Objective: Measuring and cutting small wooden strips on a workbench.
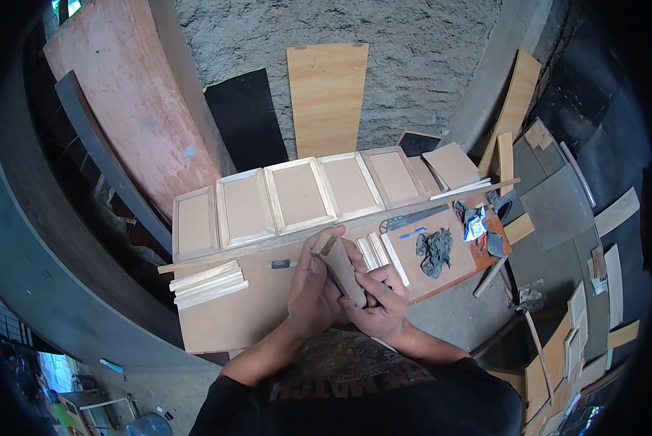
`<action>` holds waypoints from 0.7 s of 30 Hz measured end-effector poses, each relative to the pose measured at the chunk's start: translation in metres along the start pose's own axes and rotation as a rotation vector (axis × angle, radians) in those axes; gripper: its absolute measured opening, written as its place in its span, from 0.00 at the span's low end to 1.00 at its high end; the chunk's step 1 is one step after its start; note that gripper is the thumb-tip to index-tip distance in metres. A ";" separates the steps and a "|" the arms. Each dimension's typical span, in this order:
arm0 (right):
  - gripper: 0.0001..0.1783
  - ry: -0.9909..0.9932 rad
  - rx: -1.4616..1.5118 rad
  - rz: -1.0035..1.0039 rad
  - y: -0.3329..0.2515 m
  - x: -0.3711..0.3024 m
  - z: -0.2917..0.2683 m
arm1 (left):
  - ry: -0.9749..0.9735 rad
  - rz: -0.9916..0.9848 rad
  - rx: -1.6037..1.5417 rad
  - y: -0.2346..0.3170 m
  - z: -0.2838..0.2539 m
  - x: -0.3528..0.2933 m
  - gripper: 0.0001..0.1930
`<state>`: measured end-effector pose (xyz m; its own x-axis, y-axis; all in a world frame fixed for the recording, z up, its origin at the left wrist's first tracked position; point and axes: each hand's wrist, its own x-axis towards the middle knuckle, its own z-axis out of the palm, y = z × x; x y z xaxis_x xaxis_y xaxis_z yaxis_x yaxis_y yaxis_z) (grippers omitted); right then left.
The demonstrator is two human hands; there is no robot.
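Above the near edge of the workbench, both of my hands are raised in front of my chest around a small flat block (342, 275). It is grey-brown with a rougher brown end, and I cannot tell whether it is bare wood or wrapped in something. My left hand (309, 296) grips it along the left side, thumb against it. From the right, my right hand (381, 304) closes its fingers on the lower end. Beyond them stands a row of pale wooden frames (269, 196) with brown panels. Wooden strips (208, 283) lie at the left, and more strips (373, 252) just past my right hand.
A small black object (281, 264) lies left of my hands. Farther right are a handsaw (413, 218), a blue pen (412, 233), crumpled black plastic (435, 252) and a blue-and-white packet (475, 224). Boards (328, 98) lean on the rough wall behind.
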<state>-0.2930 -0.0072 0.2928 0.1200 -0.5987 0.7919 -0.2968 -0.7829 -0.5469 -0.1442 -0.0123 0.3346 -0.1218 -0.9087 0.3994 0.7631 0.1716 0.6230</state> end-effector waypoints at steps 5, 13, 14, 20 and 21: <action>0.33 -0.009 0.009 0.015 -0.003 0.000 0.001 | -0.022 0.016 -0.028 -0.001 -0.002 -0.001 0.28; 0.31 -0.023 0.016 0.028 -0.005 -0.001 0.000 | -0.056 0.094 0.205 -0.001 -0.002 -0.008 0.28; 0.31 -0.028 0.035 0.037 -0.005 -0.001 -0.001 | -0.069 0.111 0.273 -0.001 -0.003 -0.009 0.28; 0.31 -0.052 0.091 0.082 -0.007 -0.002 -0.002 | -0.057 0.146 0.361 0.002 0.002 -0.012 0.29; 0.30 -0.060 0.114 0.098 -0.007 -0.003 -0.002 | -0.057 0.146 0.361 0.004 0.004 -0.012 0.29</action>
<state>-0.2931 0.0002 0.2949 0.1532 -0.6796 0.7174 -0.2006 -0.7322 -0.6508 -0.1426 0.0009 0.3348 -0.0710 -0.8442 0.5313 0.5040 0.4293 0.7495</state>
